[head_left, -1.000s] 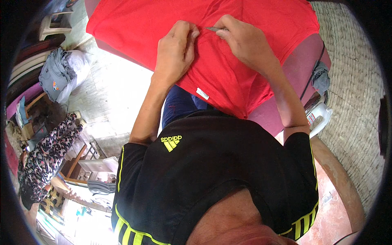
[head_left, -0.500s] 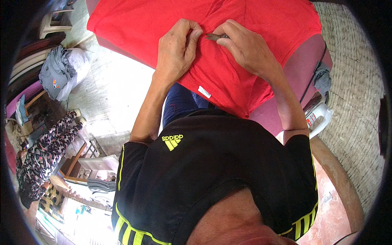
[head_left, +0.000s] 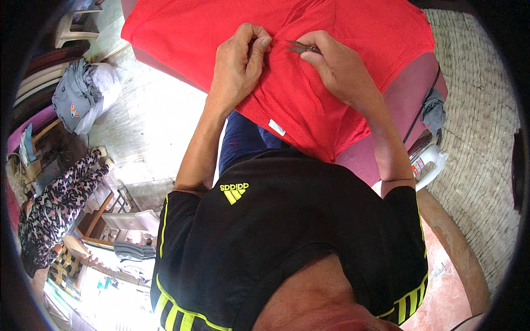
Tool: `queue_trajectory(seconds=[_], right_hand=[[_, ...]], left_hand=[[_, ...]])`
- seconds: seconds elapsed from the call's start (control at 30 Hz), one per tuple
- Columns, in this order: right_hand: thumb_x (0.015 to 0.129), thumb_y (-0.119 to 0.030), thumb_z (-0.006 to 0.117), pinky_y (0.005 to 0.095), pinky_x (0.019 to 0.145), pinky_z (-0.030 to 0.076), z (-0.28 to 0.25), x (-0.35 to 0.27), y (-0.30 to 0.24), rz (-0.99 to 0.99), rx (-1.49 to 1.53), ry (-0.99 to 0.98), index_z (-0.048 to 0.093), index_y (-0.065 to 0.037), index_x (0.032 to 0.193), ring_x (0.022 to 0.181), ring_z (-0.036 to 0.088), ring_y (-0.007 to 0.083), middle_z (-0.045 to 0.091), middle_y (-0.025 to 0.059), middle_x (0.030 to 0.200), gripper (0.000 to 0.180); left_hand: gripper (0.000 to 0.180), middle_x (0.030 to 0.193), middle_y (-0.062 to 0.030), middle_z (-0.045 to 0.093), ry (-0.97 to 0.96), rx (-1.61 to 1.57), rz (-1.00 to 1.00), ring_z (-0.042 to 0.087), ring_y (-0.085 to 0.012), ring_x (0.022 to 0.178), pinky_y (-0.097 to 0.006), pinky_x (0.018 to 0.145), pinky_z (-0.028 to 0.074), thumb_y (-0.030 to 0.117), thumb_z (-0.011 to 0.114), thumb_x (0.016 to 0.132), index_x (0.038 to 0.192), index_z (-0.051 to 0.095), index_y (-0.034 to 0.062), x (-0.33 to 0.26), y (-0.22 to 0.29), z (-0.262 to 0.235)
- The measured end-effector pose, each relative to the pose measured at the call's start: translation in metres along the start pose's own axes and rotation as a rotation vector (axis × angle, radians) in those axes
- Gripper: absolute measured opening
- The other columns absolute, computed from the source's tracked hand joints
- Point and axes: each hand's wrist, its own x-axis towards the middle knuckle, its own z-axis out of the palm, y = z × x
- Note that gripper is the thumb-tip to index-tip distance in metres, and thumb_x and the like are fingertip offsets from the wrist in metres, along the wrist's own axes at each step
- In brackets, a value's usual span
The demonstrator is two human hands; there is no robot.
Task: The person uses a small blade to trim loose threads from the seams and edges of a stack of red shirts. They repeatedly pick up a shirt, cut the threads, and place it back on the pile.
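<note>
A red garment (head_left: 187, 44) is spread over a pinkish-purple table (head_left: 406, 105) in front of me, with a small white label (head_left: 276, 127) near its close edge. My left hand (head_left: 237, 66) is closed over the cloth, thumb against the curled fingers; whatever it pinches is hidden. Across a short gap to the right, my right hand (head_left: 342, 69) grips small dark thread snips (head_left: 301, 47). Their blades are parted and point toward my left fingertips, above the red fabric, without touching the left hand.
A grey cloth (head_left: 434, 113) hangs at the table's right side, above a white plastic jug (head_left: 433, 165). On the left are a grey bag (head_left: 74, 96), a clear plastic bag (head_left: 109, 88) and a person in patterned clothes (head_left: 61, 209). A white plastic chair (head_left: 69, 30) stands far left.
My right hand has drawn the snips slightly right, widening the gap to my left fingers. The blades show further apart now. My left hand stays nearly in place, still closed.
</note>
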Motion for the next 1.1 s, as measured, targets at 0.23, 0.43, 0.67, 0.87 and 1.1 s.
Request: queue_trajectory(seconds=[0.23, 0.43, 0.67, 0.87, 1.1], right_hand=[[0.099, -0.022, 0.058, 0.0447, 0.072, 0.052, -0.003, 0.013, -0.015, -0.088, -0.218, -0.040, 0.057, -0.007, 0.109, 0.087, 0.067, 0.0362, 0.068, 0.0156, 0.093, 0.018], [0.099, -0.019, 0.057, 0.0398, 0.073, 0.051, -0.008, 0.012, -0.009, -0.097, -0.106, -0.046, 0.058, -0.006, 0.109, 0.084, 0.067, 0.0324, 0.066, 0.0159, 0.089, 0.016], [0.093, -0.015, 0.063, 0.0396, 0.079, 0.052, -0.020, 0.002, 0.010, -0.064, 0.165, 0.051, 0.060, -0.003, 0.113, 0.091, 0.067, 0.0303, 0.067, 0.0150, 0.099, 0.023], [0.087, -0.016, 0.071, 0.0368, 0.078, 0.051, -0.005, -0.001, 0.009, -0.117, 0.021, 0.221, 0.061, -0.003, 0.113, 0.092, 0.066, 0.0244, 0.064, 0.0116, 0.100, 0.031], [0.080, 0.002, 0.070, 0.0334, 0.076, 0.052, -0.021, -0.010, 0.021, 0.008, -0.019, 0.092, 0.065, -0.002, 0.099, 0.086, 0.066, 0.0233, 0.060, 0.0089, 0.093, 0.020]], left_hand=[[0.007, 0.079, -0.0131, 0.064, 0.039, 0.012, 0.086, 0.062, -0.0225, 0.065, -0.033, 0.063, 0.050, 0.008, 0.061, 0.097, 0.098, 0.060, 0.0003, -0.001, 0.002, 0.001], [0.007, 0.077, -0.0053, 0.061, -0.011, -0.139, -0.027, 0.059, -0.0136, 0.070, -0.029, 0.064, 0.048, 0.005, 0.061, 0.096, 0.099, 0.060, -0.0010, -0.017, 0.007, -0.013], [0.018, 0.096, -0.0106, 0.066, -0.340, 0.355, 0.157, 0.063, -0.0271, 0.088, -0.035, 0.080, 0.049, 0.010, 0.074, 0.085, 0.097, 0.066, -0.0008, -0.019, 0.031, -0.101], [0.033, 0.104, -0.0149, 0.066, -0.116, 0.284, 0.434, 0.064, -0.0339, 0.095, -0.041, 0.084, 0.052, 0.016, 0.081, 0.078, 0.107, 0.069, 0.0031, 0.007, 0.037, -0.033], [0.030, 0.091, -0.0109, 0.066, -0.242, 0.294, 0.275, 0.063, -0.0274, 0.086, -0.038, 0.078, 0.051, 0.004, 0.078, 0.077, 0.106, 0.071, 0.0048, 0.011, 0.017, -0.013]])
